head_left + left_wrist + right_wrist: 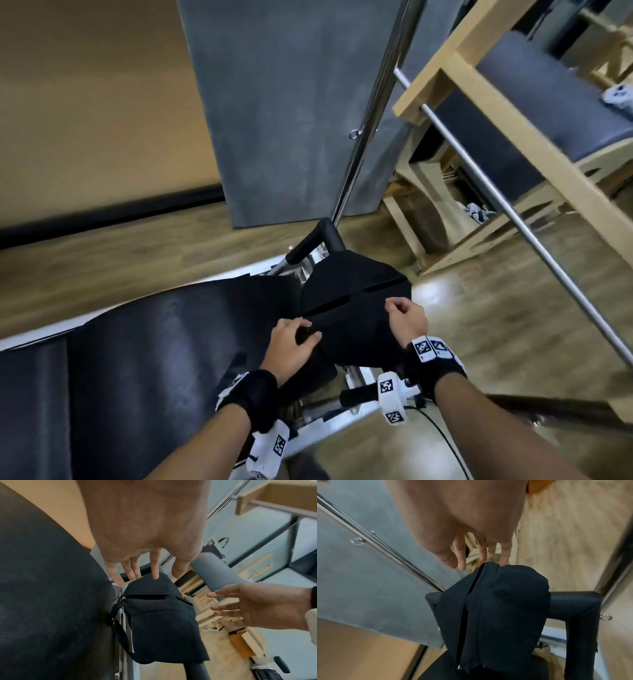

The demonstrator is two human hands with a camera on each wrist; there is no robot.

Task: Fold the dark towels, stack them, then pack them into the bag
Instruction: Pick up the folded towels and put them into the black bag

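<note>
Bag [356, 291] perches on the padded bar [305, 248], 12 o'clock of both hands. Left grip [291, 346] and right grip [407, 322] are released, fingertips merely touching, so a nudge could tip it floorward.

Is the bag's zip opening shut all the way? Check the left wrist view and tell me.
No: the bag shows a dark open slit along its zip near the top, just below the left hand.

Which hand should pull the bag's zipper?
Probably the left hand: it rests at the black bag's zipper opening by the pulls. The right hand touches the far end, good for steadying.
</note>
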